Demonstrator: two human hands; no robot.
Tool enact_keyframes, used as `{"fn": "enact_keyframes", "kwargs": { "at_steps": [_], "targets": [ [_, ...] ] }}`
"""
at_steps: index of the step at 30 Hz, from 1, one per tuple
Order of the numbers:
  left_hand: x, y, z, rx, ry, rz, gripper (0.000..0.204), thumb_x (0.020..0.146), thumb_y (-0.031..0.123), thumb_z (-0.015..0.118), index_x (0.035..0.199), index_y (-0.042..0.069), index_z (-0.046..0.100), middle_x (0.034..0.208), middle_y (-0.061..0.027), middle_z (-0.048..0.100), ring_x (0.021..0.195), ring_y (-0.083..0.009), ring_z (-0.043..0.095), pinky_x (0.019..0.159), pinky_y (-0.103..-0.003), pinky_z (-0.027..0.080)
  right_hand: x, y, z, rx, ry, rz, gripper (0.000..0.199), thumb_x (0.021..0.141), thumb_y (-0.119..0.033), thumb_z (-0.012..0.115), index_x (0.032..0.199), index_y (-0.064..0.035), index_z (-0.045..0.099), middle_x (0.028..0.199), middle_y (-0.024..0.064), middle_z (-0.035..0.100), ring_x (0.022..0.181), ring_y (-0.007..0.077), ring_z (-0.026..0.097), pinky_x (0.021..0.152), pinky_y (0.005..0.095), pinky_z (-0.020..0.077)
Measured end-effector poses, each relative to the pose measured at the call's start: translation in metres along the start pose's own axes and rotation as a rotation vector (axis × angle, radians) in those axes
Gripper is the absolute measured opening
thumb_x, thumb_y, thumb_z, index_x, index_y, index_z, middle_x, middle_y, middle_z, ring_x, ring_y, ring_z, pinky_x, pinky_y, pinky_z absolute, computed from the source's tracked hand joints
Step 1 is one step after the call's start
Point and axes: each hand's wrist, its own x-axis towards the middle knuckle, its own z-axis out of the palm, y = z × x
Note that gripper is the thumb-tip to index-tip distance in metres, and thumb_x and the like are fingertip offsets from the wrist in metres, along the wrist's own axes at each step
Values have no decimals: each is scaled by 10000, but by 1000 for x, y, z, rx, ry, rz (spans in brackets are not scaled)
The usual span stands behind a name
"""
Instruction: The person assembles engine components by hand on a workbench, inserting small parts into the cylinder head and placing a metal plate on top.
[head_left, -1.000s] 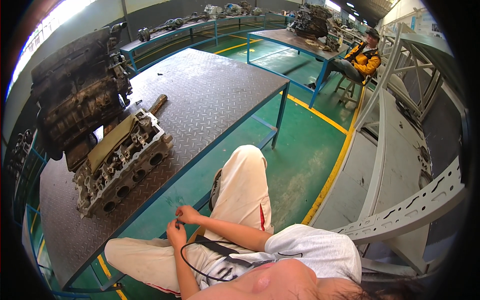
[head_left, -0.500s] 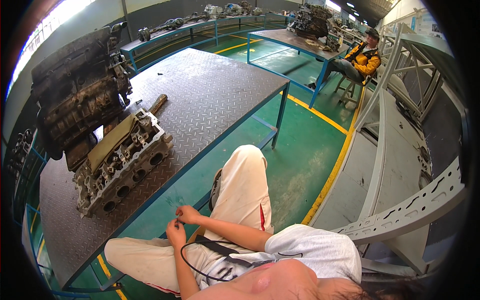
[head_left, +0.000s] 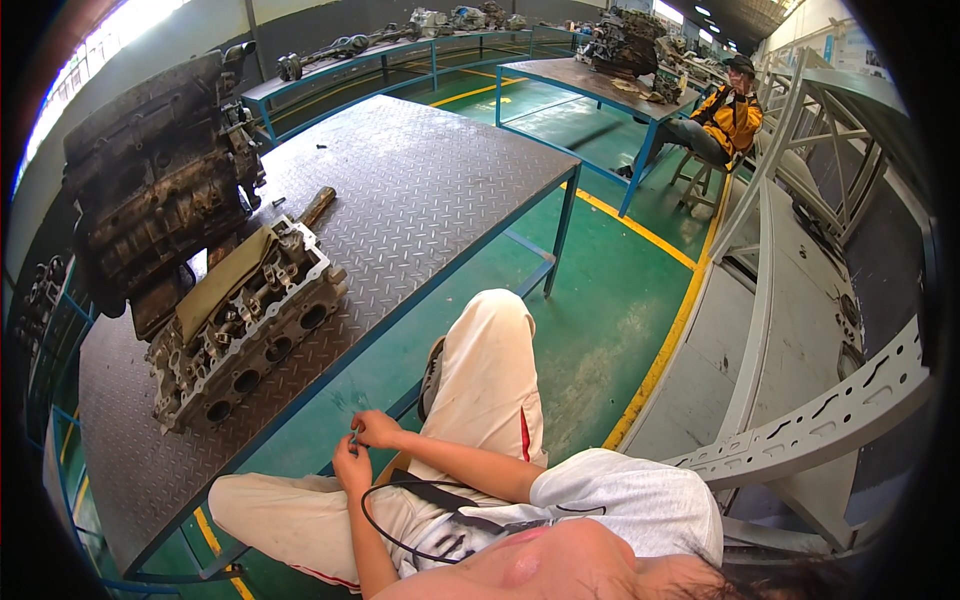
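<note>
My left hand [head_left: 352, 468] and my right hand [head_left: 378, 430] meet over my lap, below the near edge of the workbench. Between their fingertips is a small dark grey piece [head_left: 353, 440], too small to name; the fingers of both hands are pinched around it. On the diamond-plate bench [head_left: 420, 200], up and left of my hands, lies a cylinder head [head_left: 250, 330]. A folded olive cloth [head_left: 225, 285] rests along its top. Behind it stands a dark, oily engine block [head_left: 160, 170].
A wooden-looking handle [head_left: 318, 207] lies beyond the cylinder head. A black cable [head_left: 372, 515] loops over my lap. Grey metal racking [head_left: 810, 410] stands to my right. Farther back, a person in a yellow and black jacket [head_left: 733, 125] sits by another bench [head_left: 570, 75] loaded with engine parts.
My fingers have shifted slightly around the small piece, which shows a little differently. The seated person's head has lifted and a hand is now near the face. The cylinder head has not moved.
</note>
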Motion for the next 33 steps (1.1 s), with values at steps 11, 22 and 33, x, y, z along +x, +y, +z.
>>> {"fn": "enact_keyframes", "kwargs": {
  "at_steps": [11,22,33],
  "targets": [
    [-2,-9,-1,12,21,49,206,775,87,666,970,32,634,885,-140,624,746,-318,602,669,-397,470,3,3,8,39,-12,-59,318,690,-165,701,964,-10,658,798,138,687,738,268,673,664,352,523],
    [7,-36,5,-235,-14,-74,166,791,29,635,954,-6,638,840,-122,654,620,-196,610,548,-313,483,3,-2,4,75,-70,-79,262,718,-117,680,956,-9,657,769,127,685,727,242,670,660,333,512],
    [13,-31,-4,-694,-130,-371,185,857,-14,503,994,-46,623,848,-85,653,626,-122,592,497,-236,471,-2,6,-3,168,-52,-150,250,745,-138,718,945,1,660,770,114,687,722,194,664,660,312,509]
  ]
}}
